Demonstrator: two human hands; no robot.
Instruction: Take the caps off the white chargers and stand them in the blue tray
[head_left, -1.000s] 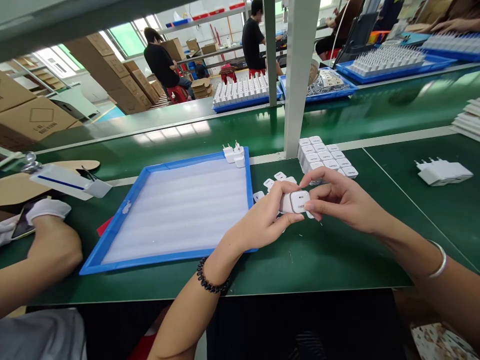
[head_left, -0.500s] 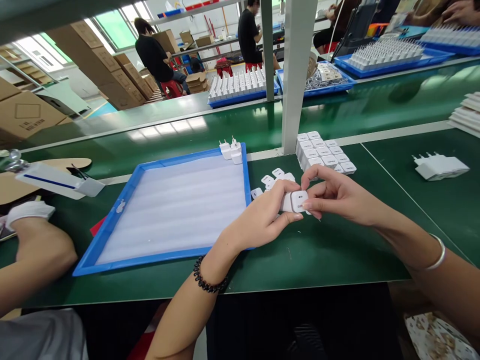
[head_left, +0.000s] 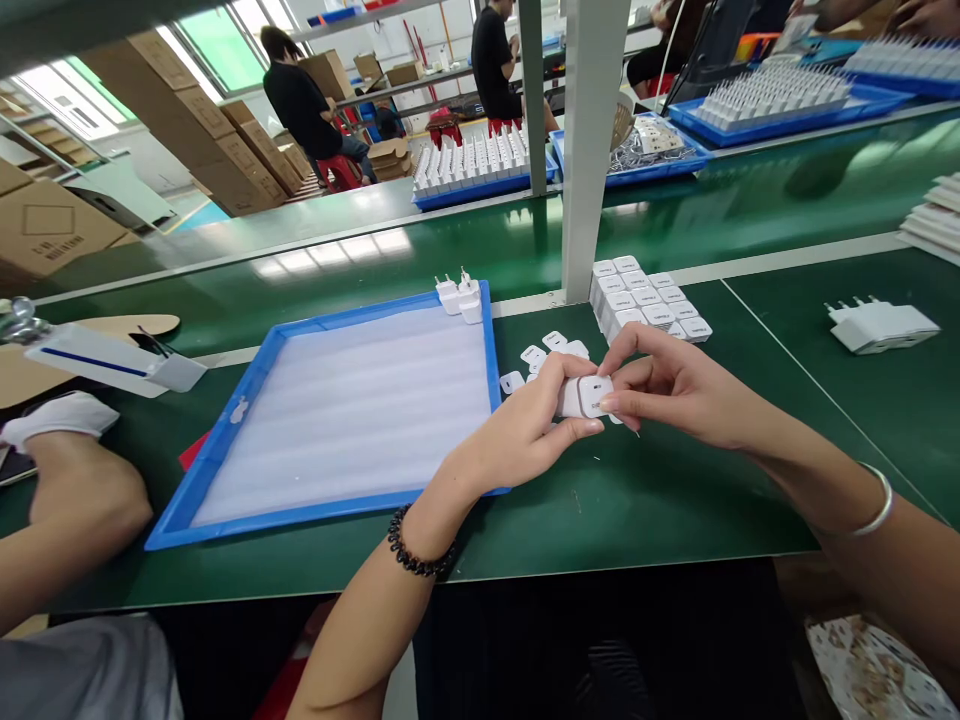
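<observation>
Your left hand (head_left: 517, 430) is gripping the white charger body (head_left: 571, 400); your right hand (head_left: 667, 385) is pinching, between its fingers, the end cap sitting on it (head_left: 592, 390). A seam is showing, so fitting is perhaps unfinished; loose caps (head_left: 533, 355) are lying just beyond your fingers.

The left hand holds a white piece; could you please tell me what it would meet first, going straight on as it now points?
Most likely the right hand, which appears to touch the far end of the white piece, though depth is hard to judge.
</observation>
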